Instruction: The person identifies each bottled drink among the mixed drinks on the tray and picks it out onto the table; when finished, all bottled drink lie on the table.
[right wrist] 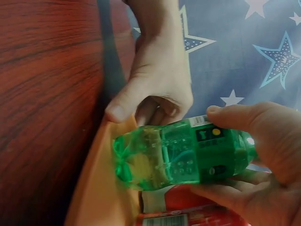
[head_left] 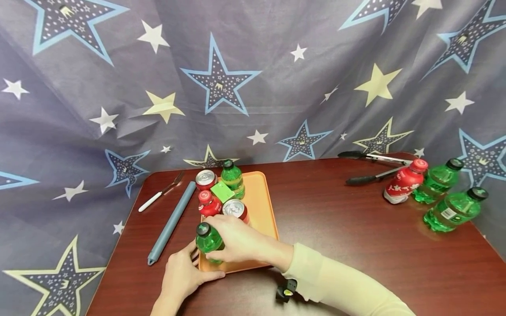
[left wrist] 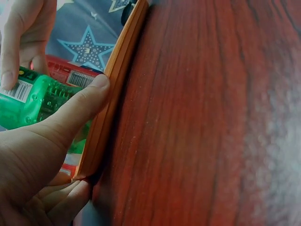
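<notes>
My right hand [head_left: 243, 239] grips a green plastic bottle [head_left: 207, 242] with a black cap, at the near left corner of an orange tray [head_left: 262, 206]. In the right wrist view, thumb and fingers lie on either side of the bottle [right wrist: 188, 153], whose base is at the tray. My left hand [head_left: 182, 272] holds that same corner, its thumb on the rim [left wrist: 109, 99]. Behind the bottle on the tray are a red-capped bottle [head_left: 209, 204], two red cans [head_left: 234, 209], a bright green flat item [head_left: 222, 192] and another green bottle [head_left: 233, 179].
Left of the tray lie a blue-grey stick [head_left: 171, 224] and a white-handled fork [head_left: 158, 196]. At the right stand a red bottle [head_left: 404, 182] and two green bottles [head_left: 450, 213], near black-tipped tongs [head_left: 371, 177]. A small black object [head_left: 285, 291] is by the right sleeve.
</notes>
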Action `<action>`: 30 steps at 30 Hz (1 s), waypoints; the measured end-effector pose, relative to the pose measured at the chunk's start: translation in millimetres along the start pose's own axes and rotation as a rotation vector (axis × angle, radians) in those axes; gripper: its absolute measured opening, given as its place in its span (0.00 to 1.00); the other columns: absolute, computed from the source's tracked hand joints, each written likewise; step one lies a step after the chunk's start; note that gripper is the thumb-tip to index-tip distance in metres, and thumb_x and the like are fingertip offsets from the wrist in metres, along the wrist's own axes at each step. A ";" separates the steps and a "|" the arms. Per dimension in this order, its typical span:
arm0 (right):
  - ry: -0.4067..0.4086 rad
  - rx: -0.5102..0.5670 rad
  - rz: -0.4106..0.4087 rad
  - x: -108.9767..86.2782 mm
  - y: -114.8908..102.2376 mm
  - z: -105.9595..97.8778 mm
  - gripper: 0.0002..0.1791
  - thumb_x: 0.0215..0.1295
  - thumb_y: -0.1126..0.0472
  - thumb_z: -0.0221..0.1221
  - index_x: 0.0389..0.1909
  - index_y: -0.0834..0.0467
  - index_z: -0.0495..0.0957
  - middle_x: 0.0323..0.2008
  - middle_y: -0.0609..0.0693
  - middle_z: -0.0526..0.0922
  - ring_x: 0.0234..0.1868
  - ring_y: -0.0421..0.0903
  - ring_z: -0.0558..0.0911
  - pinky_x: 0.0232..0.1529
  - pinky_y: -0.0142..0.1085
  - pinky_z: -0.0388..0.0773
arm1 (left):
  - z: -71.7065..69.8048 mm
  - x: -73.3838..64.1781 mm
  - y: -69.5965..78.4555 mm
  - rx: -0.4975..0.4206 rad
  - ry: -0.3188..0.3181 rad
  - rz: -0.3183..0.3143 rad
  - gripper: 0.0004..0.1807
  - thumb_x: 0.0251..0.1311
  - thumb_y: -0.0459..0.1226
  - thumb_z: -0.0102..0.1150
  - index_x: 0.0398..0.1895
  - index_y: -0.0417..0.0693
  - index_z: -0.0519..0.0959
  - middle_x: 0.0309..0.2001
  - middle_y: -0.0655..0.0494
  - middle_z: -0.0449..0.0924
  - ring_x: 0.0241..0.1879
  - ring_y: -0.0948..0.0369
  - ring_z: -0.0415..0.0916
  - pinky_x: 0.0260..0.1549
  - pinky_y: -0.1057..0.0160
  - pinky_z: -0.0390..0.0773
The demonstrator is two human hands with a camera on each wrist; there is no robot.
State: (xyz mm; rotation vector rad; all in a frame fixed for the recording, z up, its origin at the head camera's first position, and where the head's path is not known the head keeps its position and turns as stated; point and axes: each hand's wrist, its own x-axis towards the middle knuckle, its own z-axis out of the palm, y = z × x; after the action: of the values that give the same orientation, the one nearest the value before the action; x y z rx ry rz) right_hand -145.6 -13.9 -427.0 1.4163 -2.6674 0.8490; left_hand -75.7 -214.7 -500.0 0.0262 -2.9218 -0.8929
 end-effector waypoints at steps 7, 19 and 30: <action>0.040 -0.019 -0.015 -4.9 1.9 7.4 0.29 0.63 0.48 0.75 0.59 0.53 0.76 0.48 0.44 0.86 0.51 0.38 0.85 0.55 0.21 0.79 | -0.5 -0.1 1.6 0.008 -0.028 -0.004 0.58 0.24 0.69 0.87 0.63 0.47 0.85 0.51 0.47 0.92 0.50 0.48 0.90 0.45 0.45 0.89; 0.100 -0.060 -0.011 -5.2 3.2 12.5 0.34 0.65 0.43 0.73 0.66 0.54 0.74 0.52 0.45 0.87 0.53 0.38 0.86 0.56 0.24 0.82 | -8.7 7.3 1.5 0.049 -0.056 0.024 0.52 0.24 0.69 0.87 0.57 0.54 0.87 0.47 0.54 0.93 0.43 0.54 0.90 0.40 0.50 0.89; 0.104 -0.064 -0.021 -6.0 0.1 6.6 0.35 0.65 0.41 0.73 0.66 0.55 0.75 0.54 0.45 0.87 0.55 0.37 0.86 0.58 0.23 0.80 | -5.8 7.4 2.8 0.064 -0.076 0.009 0.48 0.24 0.68 0.87 0.53 0.55 0.87 0.44 0.55 0.93 0.43 0.54 0.90 0.40 0.50 0.88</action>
State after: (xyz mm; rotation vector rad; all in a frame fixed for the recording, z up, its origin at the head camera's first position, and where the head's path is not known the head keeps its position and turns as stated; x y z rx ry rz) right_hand -140.6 -12.3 -434.2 1.3450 -2.5744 0.8045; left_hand -82.4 -215.9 -493.0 -0.0176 -3.0172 -0.8160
